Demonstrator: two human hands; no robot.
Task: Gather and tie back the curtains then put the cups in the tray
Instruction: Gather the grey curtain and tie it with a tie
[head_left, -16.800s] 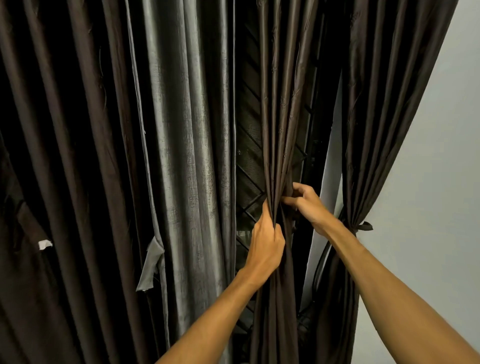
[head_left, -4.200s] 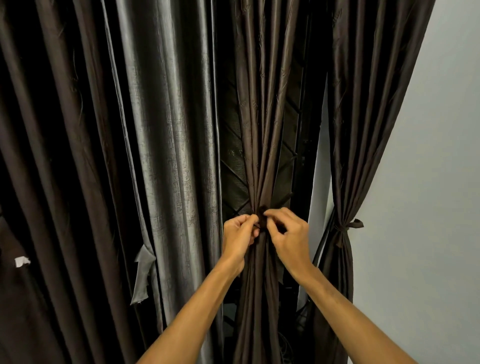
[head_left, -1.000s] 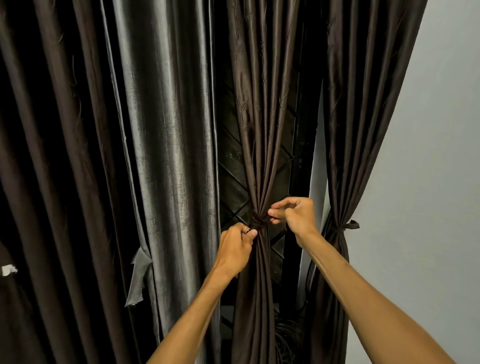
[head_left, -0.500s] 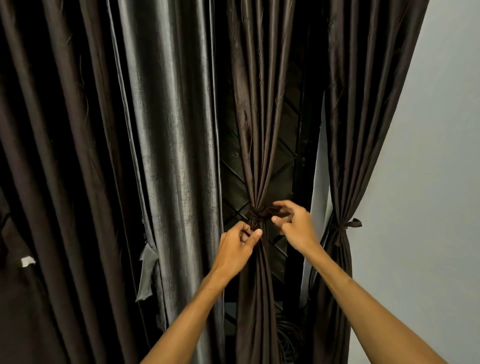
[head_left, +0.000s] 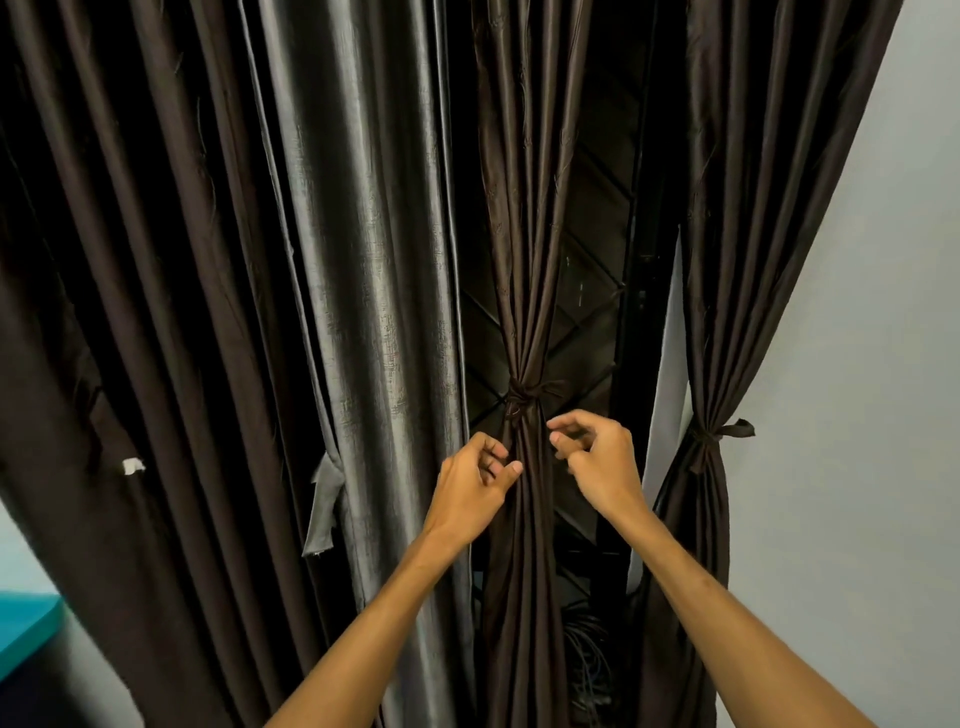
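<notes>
A dark brown middle curtain hangs gathered into a narrow bunch, with a knotted tie around its waist. Just below the knot, my left hand hovers at the bunch's left side with loosely curled fingers that hold nothing. My right hand is at the bunch's right side, fingers also loosely curled and apart from the tie. A second brown curtain on the right is tied back with a bow. No cups or tray are in view.
A shiny grey curtain hangs loose to the left, its tie strip dangling. Further left hang dark brown drapes. A dark lattice window grille shows behind. A teal surface is at the lower left, a pale wall on the right.
Both hands have let go of the tie and dropped slightly below the knot. The knot now sits finished on the middle curtain.
</notes>
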